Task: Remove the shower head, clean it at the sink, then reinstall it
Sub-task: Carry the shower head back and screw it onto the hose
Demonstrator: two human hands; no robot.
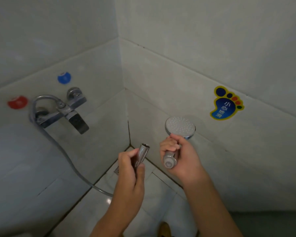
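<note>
Left hand (129, 170) grips the hose nut (142, 151); right hand (181, 155) grips the shower head (180, 127), held apart, evidently unscrewed.

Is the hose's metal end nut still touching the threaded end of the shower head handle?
Apart. The head view shows bare wall and floor between the hose nut, held by the left hand, and the shower head handle's end in the right hand.
</note>
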